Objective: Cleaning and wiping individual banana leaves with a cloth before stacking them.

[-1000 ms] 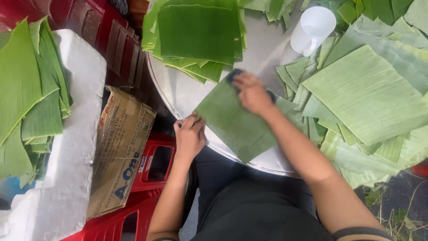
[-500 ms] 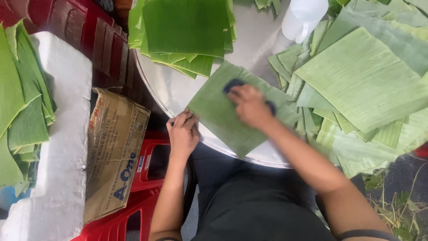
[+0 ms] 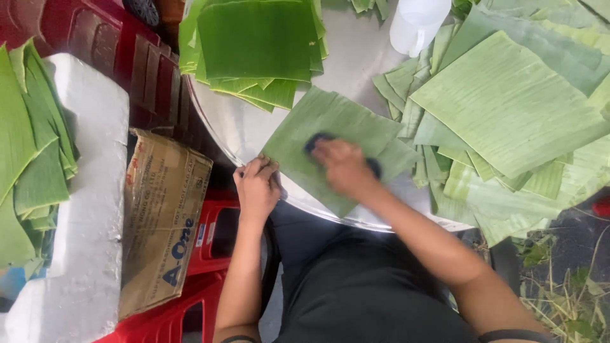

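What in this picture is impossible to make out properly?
- Dark thing under the right hand, head view: motion blur and the hand itself hide its kind.
- White jug: top edge cuts it off.
- Table edge under the left hand: whether the fingers pin the single leaf is unclear.
- Leaf stack: upper sheets hide the count.
- Cardboard box: flat from above, contents hidden.

Banana leaf piece (image 3: 330,136): roughly square, matte green, fine parallel ribs, lying flat but rotated diamond-wise on the round metal table (image 3: 356,57), near corner overhanging the table's edge. Dark cloth (image 3: 316,141) sits on the leaf's middle, mostly covered; only dark edges show, blurred, exact shape unclear.
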